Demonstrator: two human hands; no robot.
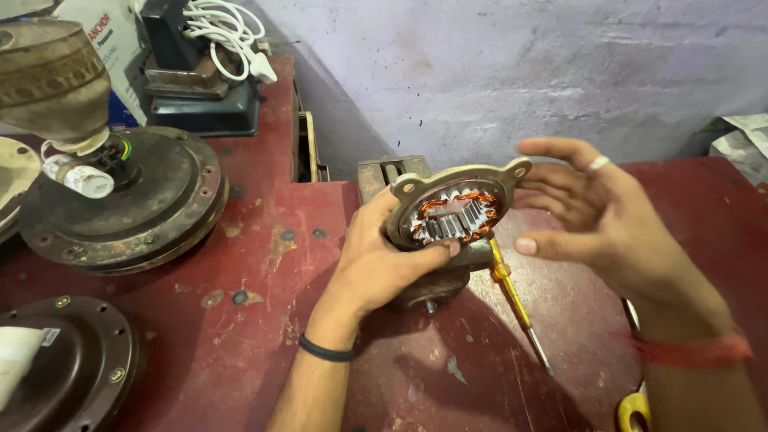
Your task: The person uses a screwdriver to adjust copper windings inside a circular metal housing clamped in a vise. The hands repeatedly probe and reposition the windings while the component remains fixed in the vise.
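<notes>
Landmark: the small motor, held up above the worn red table, roughly mid-frame.

Step in hand (judgement): inspection or positioning of the motor, open face turned toward the camera. Copper windings and a toothed steel core show inside a round housing with three mounting ears.

Left hand: comes up from below the motor, wrist bent back, black band on the wrist. Fingers wrap the housing from the left and behind; thumb pressed across the lower rim. Grip is closed firmly on the motor and carries its weight.

Right hand: just right of the motor, palm facing it, fingers spread and slightly curled, ring on one finger, red thread at the wrist. It holds nothing; whether the fingertips touch the upper right ear, I cannot tell.

Screwdriver, yellow handle: lies on the table below and right of the motor, shaft pointing away from it toward the near edge.

Next move (judgement): any work on the core calls for the left hand to keep the housing steady and the right to close on a part or a tool.

Left of the motor: two dark round fan housings on the table.
</notes>
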